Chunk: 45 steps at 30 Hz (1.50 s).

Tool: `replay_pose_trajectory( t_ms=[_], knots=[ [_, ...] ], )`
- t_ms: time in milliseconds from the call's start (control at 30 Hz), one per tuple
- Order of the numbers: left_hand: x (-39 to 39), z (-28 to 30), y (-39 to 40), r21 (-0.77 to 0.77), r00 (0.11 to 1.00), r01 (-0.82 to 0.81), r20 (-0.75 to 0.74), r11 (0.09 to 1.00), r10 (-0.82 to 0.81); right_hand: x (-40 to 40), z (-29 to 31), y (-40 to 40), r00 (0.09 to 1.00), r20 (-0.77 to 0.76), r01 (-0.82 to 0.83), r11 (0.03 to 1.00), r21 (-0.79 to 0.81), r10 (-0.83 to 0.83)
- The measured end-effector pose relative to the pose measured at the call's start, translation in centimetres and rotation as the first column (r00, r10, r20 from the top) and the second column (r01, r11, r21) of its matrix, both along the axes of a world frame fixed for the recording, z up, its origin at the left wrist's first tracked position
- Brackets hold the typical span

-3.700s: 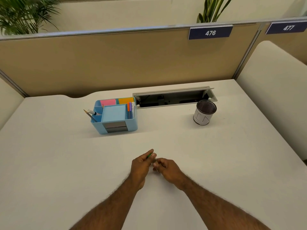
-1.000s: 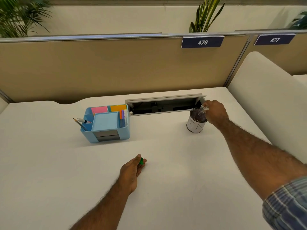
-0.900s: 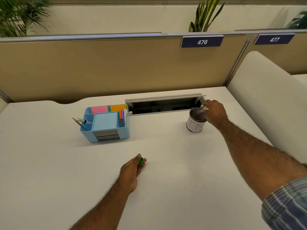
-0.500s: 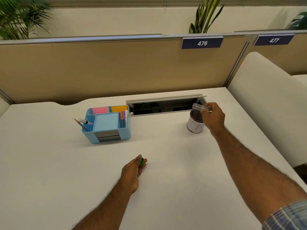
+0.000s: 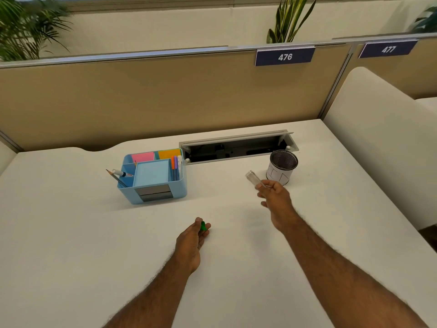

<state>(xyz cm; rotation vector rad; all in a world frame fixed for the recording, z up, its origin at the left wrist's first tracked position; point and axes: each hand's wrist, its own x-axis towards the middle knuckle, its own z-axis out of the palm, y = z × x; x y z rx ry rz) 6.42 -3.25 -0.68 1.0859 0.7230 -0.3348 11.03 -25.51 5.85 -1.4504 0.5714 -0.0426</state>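
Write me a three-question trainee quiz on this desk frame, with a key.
1. True or false: the right hand holds the clear tube inside the mesh cup.
2. What does the left hand pinch? A) a red eraser B) a small green piece C) a paper clip
3. Fill in: the pencil leans in a compartment of the blue ___.
Key: 1 false, the tube is outside the cup, to its left and nearer the person; 2 B; 3 organiser.
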Motion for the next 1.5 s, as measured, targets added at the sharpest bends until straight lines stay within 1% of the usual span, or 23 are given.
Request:
replay_pose_trajectory(
  t_ms=[167,300,467,633,767,1000,1367,1500],
  knots=[
    [-0.1,-0.1,-0.1,-0.003,1.0,0.004,0.011,1.0,-0.004,-3.0,-1.6,3.0,0.994,-0.042,-0.097,0.995,-0.004,0.097],
    [-0.2,0.1,-0.3,0.0,1.0,-0.001,0.015,1.0,0.001,-5.6,-2.9,4.9,0.978,-0.109,-0.172,0.982,0.072,0.179],
    [-0.4,0.1,-0.4,0.021,0.999,-0.016,0.038,1.0,0.016,-7.8,-4.7,6.4,0.949,-0.172,-0.275,0.96,-0.051,0.263],
    [-0.6,0.1,-0.5,0.021,0.999,-0.03,0.039,0.999,0.029,-8.5,-5.1,7.5,0.927,-0.197,-0.355,0.915,-0.19,0.319],
    [-0.6,0.2,-0.5,0.005,0.998,-0.032,0.057,0.999,0.031,-8.4,-5.1,8.1,0.932,-0.183,-0.351,0.907,-0.234,0.313],
    [-0.7,0.0,-0.5,0.013,0.998,-0.016,0.063,1.0,0.015,-8.1,-5.3,8.7,0.934,-0.184,-0.346,0.904,-0.251,0.307],
    [-0.6,-0.1,-0.4,-0.004,0.998,-0.021,0.057,1.0,0.021,-8.2,-5.6,9.6,0.964,-0.16,-0.247,0.944,-0.22,0.214],
    [-0.8,0.2,-0.5,0.002,0.997,-0.02,0.072,1.0,0.019,-8.3,-5.8,9.8,0.97,-0.128,-0.233,0.936,-0.265,0.205]
  ],
)
